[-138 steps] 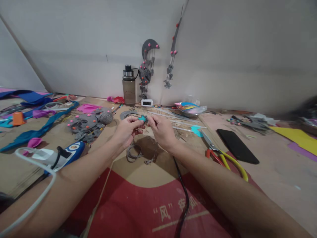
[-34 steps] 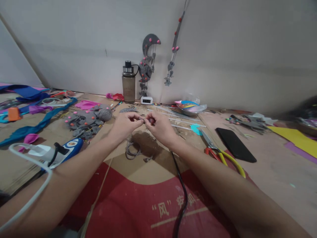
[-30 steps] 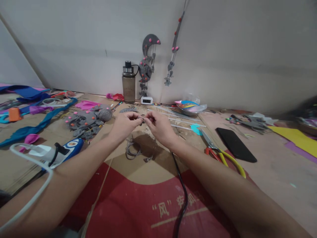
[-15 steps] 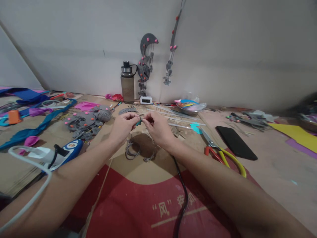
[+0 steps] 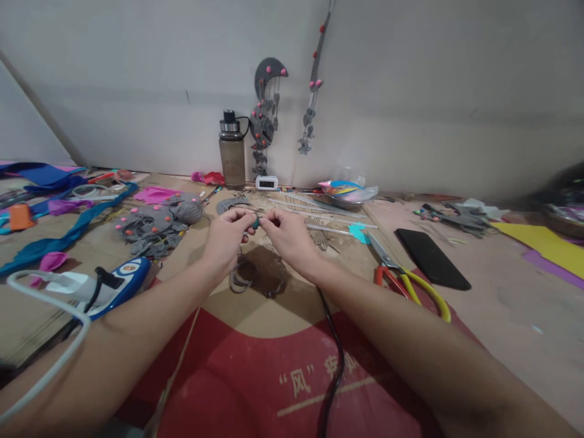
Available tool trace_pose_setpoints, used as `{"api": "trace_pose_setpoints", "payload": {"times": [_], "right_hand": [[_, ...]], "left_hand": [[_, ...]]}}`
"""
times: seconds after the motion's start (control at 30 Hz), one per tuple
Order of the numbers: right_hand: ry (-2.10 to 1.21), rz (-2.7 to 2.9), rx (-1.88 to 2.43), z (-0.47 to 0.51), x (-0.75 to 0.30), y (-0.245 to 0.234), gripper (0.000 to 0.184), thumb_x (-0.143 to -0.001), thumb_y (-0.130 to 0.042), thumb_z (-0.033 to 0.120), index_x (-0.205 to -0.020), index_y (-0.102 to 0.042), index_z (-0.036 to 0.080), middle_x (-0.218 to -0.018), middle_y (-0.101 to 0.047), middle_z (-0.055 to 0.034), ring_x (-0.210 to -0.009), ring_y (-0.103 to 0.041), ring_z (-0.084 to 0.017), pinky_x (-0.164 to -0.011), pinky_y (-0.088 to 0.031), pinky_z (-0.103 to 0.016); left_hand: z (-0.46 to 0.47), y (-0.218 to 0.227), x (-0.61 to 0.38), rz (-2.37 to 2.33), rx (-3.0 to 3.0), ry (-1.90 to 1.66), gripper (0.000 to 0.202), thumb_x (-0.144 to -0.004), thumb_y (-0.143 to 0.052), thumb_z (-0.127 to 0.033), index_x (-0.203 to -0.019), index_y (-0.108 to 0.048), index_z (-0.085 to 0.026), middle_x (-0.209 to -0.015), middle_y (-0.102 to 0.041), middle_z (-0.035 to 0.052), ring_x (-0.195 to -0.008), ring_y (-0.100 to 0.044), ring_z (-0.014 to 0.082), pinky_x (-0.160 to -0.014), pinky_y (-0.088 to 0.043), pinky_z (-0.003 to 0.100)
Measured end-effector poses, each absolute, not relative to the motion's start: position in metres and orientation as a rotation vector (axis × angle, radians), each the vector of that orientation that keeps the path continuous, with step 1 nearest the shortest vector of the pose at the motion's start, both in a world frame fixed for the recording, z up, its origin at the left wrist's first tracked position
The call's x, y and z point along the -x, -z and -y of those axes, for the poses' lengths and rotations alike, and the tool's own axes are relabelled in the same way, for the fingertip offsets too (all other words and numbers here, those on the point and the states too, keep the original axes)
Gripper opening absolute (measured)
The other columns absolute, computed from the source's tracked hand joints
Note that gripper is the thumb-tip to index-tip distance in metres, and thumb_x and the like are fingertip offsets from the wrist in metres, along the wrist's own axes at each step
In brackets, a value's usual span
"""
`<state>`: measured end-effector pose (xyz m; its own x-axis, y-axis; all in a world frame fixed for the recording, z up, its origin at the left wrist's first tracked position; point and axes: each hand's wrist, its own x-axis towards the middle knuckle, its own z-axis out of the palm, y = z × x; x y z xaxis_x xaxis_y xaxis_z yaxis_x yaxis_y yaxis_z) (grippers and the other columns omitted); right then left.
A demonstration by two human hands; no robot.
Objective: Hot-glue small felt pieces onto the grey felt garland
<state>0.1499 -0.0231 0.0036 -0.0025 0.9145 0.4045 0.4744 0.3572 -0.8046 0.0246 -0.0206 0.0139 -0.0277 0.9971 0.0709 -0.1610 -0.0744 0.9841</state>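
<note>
My left hand point(image 5: 225, 234) and my right hand point(image 5: 287, 234) meet above the cardboard sheet point(image 5: 255, 365). Both pinch a small teal felt piece point(image 5: 256, 223) between their fingertips. Below them lies a loose coil of grey cord point(image 5: 241, 281). A black cable point(image 5: 335, 359) runs from under my right wrist toward me.
Red-and-yellow scissors point(image 5: 401, 277) and a black phone point(image 5: 431, 258) lie right of my hands. A blue-and-white glue gun point(image 5: 107, 286) lies at the left. Grey felt cutouts point(image 5: 146, 228), a grey yarn ball point(image 5: 188, 212), a water bottle point(image 5: 232, 152), a small clock point(image 5: 266, 182) and a bowl point(image 5: 349, 194) sit farther back.
The hands stay together, working the small teal piece; it was hidden in the fingers a second ago and shows again now. The view has shifted slightly to the right.
</note>
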Motion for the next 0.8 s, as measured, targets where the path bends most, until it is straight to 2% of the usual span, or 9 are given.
{"api": "trace_pose_setpoints", "payload": {"times": [0.17, 0.37, 0.57, 0.8], "right_hand": [[-0.796, 1.478, 1.271, 0.0191, -0.149, -0.0029, 0.02, -0.077, -0.052, 0.031, -0.062, -0.055, 0.018, -0.056, -0.049, 0.0037, -0.055, -0.042, -0.011, -0.054, -0.033, -0.025], [-0.714, 1.465, 1.266, 0.0203, -0.1478, -0.0038, 0.018, -0.075, -0.053, 0.031, -0.062, -0.053, 0.019, -0.059, -0.051, 0.0032, -0.058, -0.044, -0.011, -0.055, -0.034, -0.024], [-0.908, 1.351, 1.106, 0.0186, -0.148, -0.0009, 0.017, -0.073, -0.057, 0.034, -0.082, -0.054, 0.02, -0.058, -0.047, 0.0064, -0.049, -0.039, -0.009, -0.049, -0.031, -0.022], [-0.997, 1.271, 1.058, 0.0134, -0.1511, 0.0037, 0.014, -0.07, -0.058, 0.033, -0.069, -0.054, 0.019, -0.056, -0.043, 0.0063, -0.046, -0.031, -0.007, -0.045, -0.026, -0.022]], "left_hand": [[0.0226, -0.0124, -0.0281, -1.074, -1.085, -1.344, 0.018, -0.061, -0.069, -0.028, -0.07, -0.059, -0.016, -0.067, -0.055, -0.0024, -0.056, -0.048, 0.0068, -0.047, -0.031, 0.02], [0.0213, -0.0085, -0.0288, -1.013, -1.063, -1.318, 0.016, -0.063, -0.067, -0.029, -0.07, -0.057, -0.018, -0.068, -0.053, -0.0038, -0.059, -0.049, 0.0069, -0.05, -0.032, 0.019], [0.0213, -0.0083, -0.0264, -0.879, -0.939, -1.267, 0.014, -0.066, -0.066, -0.024, -0.072, -0.055, -0.018, -0.066, -0.05, -0.0054, -0.056, -0.047, 0.0052, -0.047, -0.032, 0.018], [0.0246, -0.0131, -0.0262, -0.896, -0.945, -1.216, 0.021, -0.063, -0.073, -0.026, -0.074, -0.059, -0.016, -0.067, -0.058, -0.0011, -0.059, -0.058, 0.0093, -0.05, -0.039, 0.02]]}}
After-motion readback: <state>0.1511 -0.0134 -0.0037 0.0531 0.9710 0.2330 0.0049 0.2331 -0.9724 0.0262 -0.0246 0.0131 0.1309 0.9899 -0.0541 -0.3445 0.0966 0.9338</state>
